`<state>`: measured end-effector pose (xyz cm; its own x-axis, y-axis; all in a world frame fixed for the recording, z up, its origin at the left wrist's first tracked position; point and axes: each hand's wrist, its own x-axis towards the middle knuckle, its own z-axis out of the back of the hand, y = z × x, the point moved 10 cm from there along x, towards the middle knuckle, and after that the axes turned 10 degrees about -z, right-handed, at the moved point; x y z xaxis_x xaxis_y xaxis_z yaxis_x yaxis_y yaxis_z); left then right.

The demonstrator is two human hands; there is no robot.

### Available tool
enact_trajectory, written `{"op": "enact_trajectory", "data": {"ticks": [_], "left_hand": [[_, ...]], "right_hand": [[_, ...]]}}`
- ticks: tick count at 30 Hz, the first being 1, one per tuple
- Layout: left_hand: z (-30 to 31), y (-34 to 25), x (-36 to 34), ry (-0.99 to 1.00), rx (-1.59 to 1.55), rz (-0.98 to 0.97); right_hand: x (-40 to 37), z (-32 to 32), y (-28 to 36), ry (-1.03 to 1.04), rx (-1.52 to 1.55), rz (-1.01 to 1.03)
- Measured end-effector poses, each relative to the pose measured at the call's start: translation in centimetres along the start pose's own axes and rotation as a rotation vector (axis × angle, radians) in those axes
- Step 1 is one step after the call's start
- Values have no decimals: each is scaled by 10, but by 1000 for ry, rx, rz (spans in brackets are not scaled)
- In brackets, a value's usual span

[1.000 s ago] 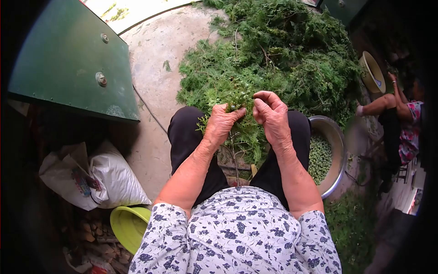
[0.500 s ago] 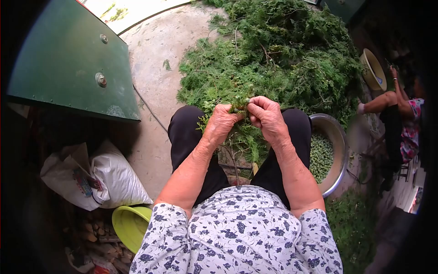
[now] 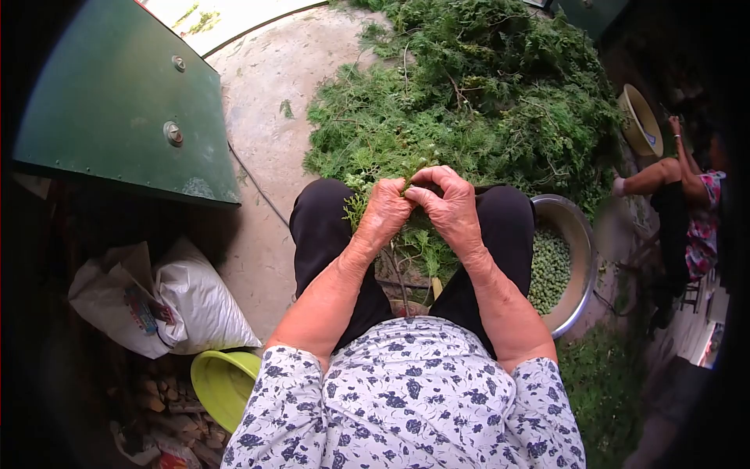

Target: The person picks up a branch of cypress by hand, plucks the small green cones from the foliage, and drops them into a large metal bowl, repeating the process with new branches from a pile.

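Note:
Between my knees, my left hand is closed around a leafy evergreen branch with flat, scale-like sprays like arborvitae. Its bare stem runs down toward my lap. My right hand meets it, thumb and forefinger pinched together at the sprig beside my left thumb. What sits between those fingertips is hidden. By my right knee stands a wide metal basin, partly filled with small round green cones.
A large heap of cut evergreen branches lies ahead. At left are a green metal cabinet, a white sack, a yellow-green basin and firewood. Another person sits at far right near a cream basin.
My right hand has shifted left and closer to my left hand, its fingertips now at the left thumb. The pale green piece seen at its fingertips is now hidden.

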<state>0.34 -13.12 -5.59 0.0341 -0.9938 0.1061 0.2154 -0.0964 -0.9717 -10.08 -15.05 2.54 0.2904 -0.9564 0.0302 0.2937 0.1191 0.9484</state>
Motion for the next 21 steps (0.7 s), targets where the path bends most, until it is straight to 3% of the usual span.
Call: {"op": "enact_trajectory", "data": {"ticks": [5,7,8,14,21], "left_hand": [[1,-4,-3,-1,-72,74],[-7,-5,-6,33,-324,155],[-7,-5,-6,32,-324,155],[-9,-5,-3,-30,-492,119],[-1,-10,-1,-93,-399,93]], "right_hand": [[-1,1,-2,-34,-28,46],[-4,-10,-42,153,477,-468],[-4,-10,-45,201,669,-513],[1,0,-50,239,1102,-502],[0,3,-53,176,1143,-547]]}}
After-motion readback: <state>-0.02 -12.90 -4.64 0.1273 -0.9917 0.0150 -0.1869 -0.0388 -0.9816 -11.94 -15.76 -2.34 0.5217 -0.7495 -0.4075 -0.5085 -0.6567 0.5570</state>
